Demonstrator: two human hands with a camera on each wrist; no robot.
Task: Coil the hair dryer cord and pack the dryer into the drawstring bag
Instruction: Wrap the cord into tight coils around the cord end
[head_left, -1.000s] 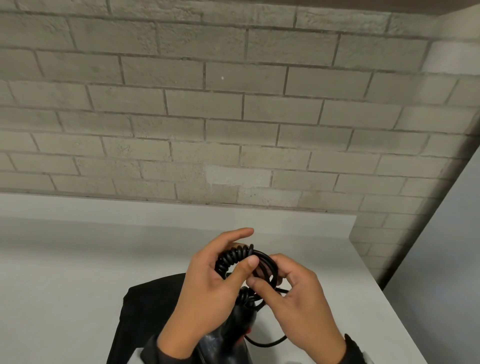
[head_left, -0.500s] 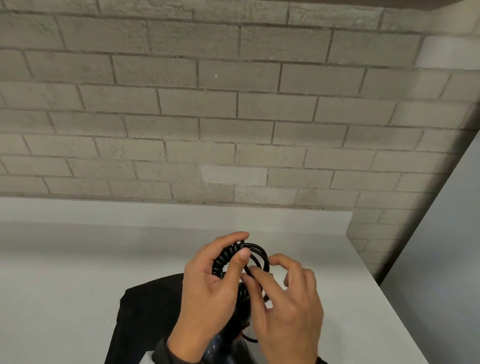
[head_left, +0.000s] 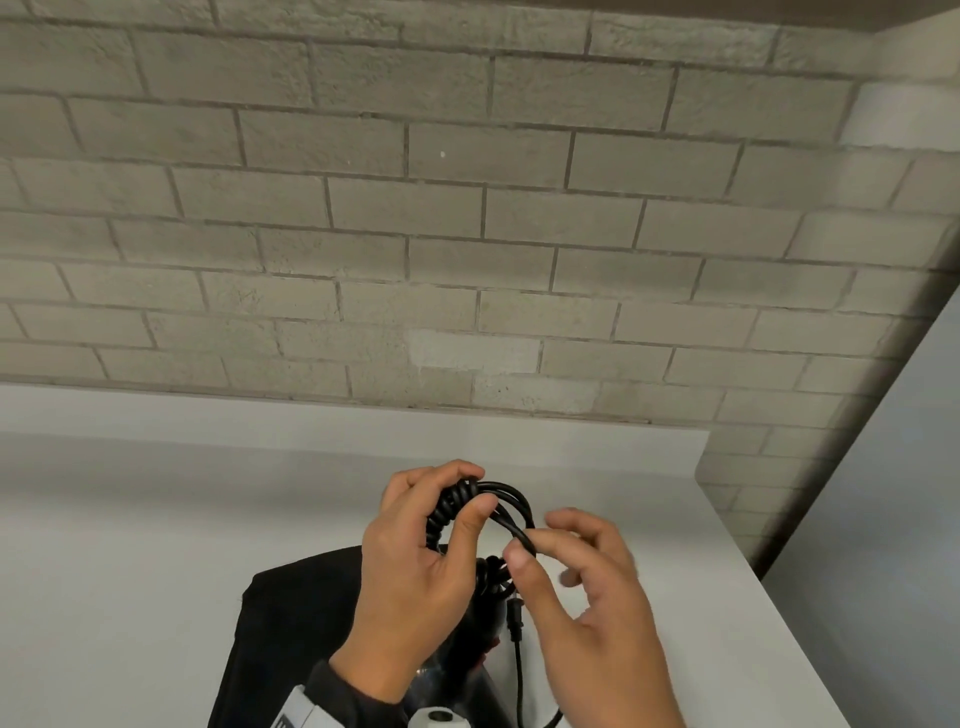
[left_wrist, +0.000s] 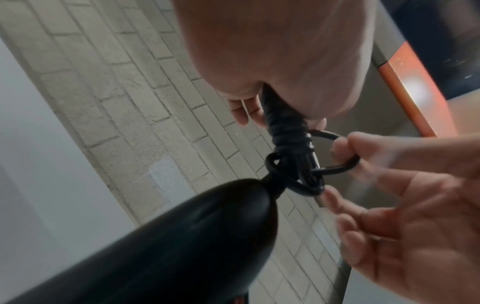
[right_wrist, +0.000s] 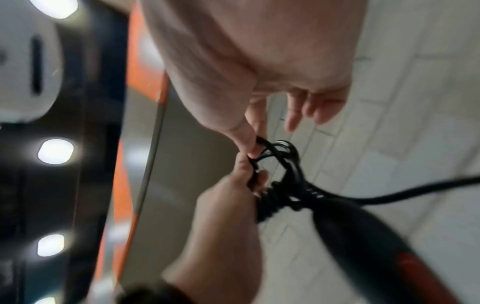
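Left hand (head_left: 415, 561) gripping the coiled cord (head_left: 457, 506) above the black bag (head_left: 291, 623), right hand (head_left: 587, 597) pinching a cord loop, hair dryer (left_wrist: 166, 242) handle pointing up toward the wall, table (head_left: 130, 545) edge close at right.

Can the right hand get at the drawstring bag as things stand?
Probably not right away. The right hand pinches a loop of the cord, and the hair dryer and left hand sit over the drawstring bag. Its left part lies uncovered.
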